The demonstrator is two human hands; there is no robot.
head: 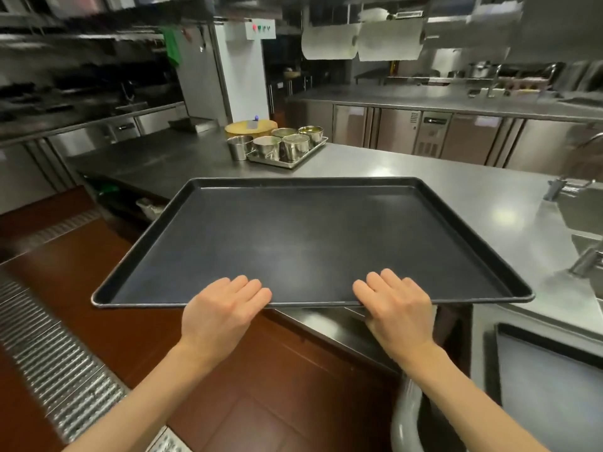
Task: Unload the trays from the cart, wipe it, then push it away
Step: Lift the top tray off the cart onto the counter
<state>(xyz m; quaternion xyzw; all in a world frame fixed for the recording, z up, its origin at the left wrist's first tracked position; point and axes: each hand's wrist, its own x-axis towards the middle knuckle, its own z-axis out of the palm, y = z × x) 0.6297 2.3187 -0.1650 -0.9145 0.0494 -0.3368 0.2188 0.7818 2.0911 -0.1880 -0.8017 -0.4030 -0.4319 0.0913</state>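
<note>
A large, empty black tray (pixel 306 243) is held level in front of me, its far part over the steel counter (pixel 424 177) and its left near corner out over the floor. My left hand (pixel 222 314) grips the near rim left of the middle, fingers lying over the edge. My right hand (pixel 398 311) grips the same rim further right in the same way. At the bottom right a grey curved bar (pixel 404 419) and a steel surface beside it show; it may be the cart, but I cannot tell.
A small metal tray with several steel cups (pixel 284 146) stands at the counter's far end, beside a round wooden board (pixel 249 127). Sinks with taps (pixel 584 220) lie to the right. A floor drain grate (pixel 55 353) runs along the red tiled floor at left.
</note>
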